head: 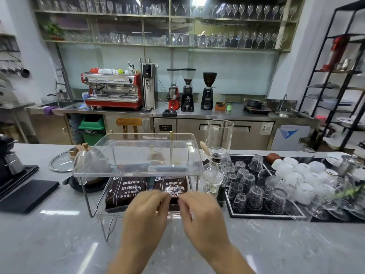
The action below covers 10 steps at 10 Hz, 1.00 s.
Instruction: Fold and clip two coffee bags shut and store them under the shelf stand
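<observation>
Two hands reach out over the gray counter (59, 244). The left hand (147, 211) and the right hand (199, 212) are side by side, close but not touching. Their fingers are curled in, and the fingertips come near each other in the middle. They are right at the front edge of the right bag (173, 186). I cannot tell if the fingers pinch the bag or only hover at it.

Two dark coffee bags lie flat, side by side, just past the fingertips. The left bag (123, 191) is just beyond the left hand. The right bag sits beyond both hands' fingertips. Both bags are under the clear stand (138, 155), on its low clear tray. White words on each bag say "BAKED COFFEE". The far ends of the bags are hidden by the stand's top, so I cannot see any clips.

To the right of the right hand is a black mat (262, 212) with many glass cups (254, 196) turned upside down. Past those are white cups (300, 169). To the left of the left hand lies a flat black pad (27, 194). Farther left and back are a kettle (87, 157) and a glass lid (61, 161). Far behind the stand, on the back counter, is a red coffee machine (112, 89).
</observation>
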Each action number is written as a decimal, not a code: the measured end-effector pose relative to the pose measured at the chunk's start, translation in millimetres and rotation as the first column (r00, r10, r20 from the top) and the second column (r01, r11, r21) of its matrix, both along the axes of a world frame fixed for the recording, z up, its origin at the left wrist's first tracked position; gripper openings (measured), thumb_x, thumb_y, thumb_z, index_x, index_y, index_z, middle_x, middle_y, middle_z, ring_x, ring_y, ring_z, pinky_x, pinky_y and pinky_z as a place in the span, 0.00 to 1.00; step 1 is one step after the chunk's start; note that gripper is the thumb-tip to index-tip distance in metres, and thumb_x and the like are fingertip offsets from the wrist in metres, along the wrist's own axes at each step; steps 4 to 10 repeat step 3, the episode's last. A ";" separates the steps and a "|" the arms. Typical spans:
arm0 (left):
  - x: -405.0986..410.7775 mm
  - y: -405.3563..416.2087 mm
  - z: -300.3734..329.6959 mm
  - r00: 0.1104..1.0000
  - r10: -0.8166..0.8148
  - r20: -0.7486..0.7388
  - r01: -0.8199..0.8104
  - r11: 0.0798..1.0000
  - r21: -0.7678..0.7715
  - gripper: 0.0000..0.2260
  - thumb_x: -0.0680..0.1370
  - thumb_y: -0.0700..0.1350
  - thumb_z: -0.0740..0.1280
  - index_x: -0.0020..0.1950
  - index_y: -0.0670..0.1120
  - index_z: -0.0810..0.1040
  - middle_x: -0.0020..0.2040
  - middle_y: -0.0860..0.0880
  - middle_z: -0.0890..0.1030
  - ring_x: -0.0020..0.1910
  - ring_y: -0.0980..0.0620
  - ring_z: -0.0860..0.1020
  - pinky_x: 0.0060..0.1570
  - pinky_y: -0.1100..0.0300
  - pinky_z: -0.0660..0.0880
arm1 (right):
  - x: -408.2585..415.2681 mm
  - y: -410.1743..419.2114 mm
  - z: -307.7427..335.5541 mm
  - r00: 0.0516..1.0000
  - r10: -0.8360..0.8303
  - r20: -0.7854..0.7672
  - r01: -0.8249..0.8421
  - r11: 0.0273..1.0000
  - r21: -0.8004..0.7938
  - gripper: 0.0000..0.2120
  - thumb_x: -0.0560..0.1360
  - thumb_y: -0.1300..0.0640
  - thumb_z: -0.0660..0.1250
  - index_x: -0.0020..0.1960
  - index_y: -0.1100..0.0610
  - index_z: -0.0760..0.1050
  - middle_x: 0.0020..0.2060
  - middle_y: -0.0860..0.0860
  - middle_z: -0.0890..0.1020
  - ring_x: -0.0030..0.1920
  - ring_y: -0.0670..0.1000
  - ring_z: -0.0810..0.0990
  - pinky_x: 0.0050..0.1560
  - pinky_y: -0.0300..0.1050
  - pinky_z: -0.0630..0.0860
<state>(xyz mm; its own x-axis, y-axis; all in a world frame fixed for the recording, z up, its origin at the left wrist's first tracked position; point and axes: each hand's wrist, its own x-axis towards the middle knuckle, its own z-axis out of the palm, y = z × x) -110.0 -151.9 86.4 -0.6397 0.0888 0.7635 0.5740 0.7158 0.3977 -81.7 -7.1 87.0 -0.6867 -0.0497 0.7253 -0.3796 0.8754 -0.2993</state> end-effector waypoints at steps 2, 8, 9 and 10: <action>-11.0 48.6 118.3 0.916 0.047 -0.400 -0.072 0.996 -0.048 0.10 0.74 0.50 0.70 0.36 0.46 0.79 0.42 0.48 0.81 0.47 0.46 0.77 0.52 0.51 0.67 | -8.8 68.5 115.0 0.935 -0.126 -0.333 0.156 0.986 0.066 0.07 0.72 0.53 0.72 0.42 0.56 0.78 0.50 0.53 0.84 0.56 0.53 0.80 0.62 0.50 0.72; -20.1 76.4 175.7 0.915 0.086 -0.393 -0.144 0.982 -0.120 0.13 0.77 0.54 0.62 0.49 0.47 0.81 0.61 0.46 0.79 0.66 0.44 0.72 0.66 0.43 0.61 | -15.3 97.3 174.7 0.894 -0.211 -0.395 0.284 0.949 0.136 0.13 0.74 0.50 0.68 0.53 0.58 0.78 0.63 0.58 0.78 0.66 0.57 0.73 0.70 0.55 0.66; -20.1 76.4 175.7 0.915 0.086 -0.393 -0.144 0.982 -0.120 0.13 0.77 0.54 0.62 0.49 0.47 0.81 0.61 0.46 0.79 0.66 0.44 0.72 0.66 0.43 0.61 | -15.3 97.3 174.7 0.894 -0.211 -0.395 0.284 0.949 0.136 0.13 0.74 0.50 0.68 0.53 0.58 0.78 0.63 0.58 0.78 0.66 0.57 0.73 0.70 0.55 0.66; -20.1 76.4 175.7 0.915 0.086 -0.393 -0.144 0.982 -0.120 0.13 0.77 0.54 0.62 0.49 0.47 0.81 0.61 0.46 0.79 0.66 0.44 0.72 0.66 0.43 0.61 | -15.3 97.3 174.7 0.894 -0.211 -0.395 0.284 0.949 0.136 0.13 0.74 0.50 0.68 0.53 0.58 0.78 0.63 0.58 0.78 0.66 0.57 0.73 0.70 0.55 0.66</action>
